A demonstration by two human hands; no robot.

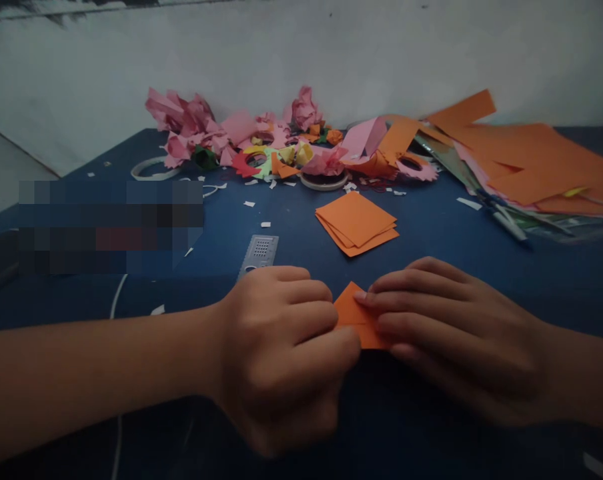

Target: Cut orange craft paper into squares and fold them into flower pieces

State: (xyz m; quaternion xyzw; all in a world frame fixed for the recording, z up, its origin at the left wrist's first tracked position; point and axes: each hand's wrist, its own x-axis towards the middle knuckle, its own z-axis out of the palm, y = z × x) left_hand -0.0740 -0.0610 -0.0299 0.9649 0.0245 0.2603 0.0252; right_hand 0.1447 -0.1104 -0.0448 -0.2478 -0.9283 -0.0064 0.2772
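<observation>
A small piece of orange paper (pixel 357 320), folded into a triangle with its tip pointing away from me, lies on the dark blue table between my hands. My left hand (pixel 286 353) is curled with bent fingers over the paper's left side, its index finger at the lower edge. From the other side, my right hand (pixel 456 333) lies along the paper with its fingers stretched out, the tips pressing on the right slope. Just beyond sits a loose stack of orange paper squares (pixel 355 220). A clear plastic ruler (pixel 260 253) is partly hidden behind my left hand.
Crumpled pink paper (pixel 181 117) and cut coloured pieces line the wall at the back. Rolls of tape (pixel 324 181) stand among them. Orange sheets (pixel 541 160) and a pen (pixel 510 227) lie at the right. White scraps dot the table; a white cable (pixel 117 297) runs at the left.
</observation>
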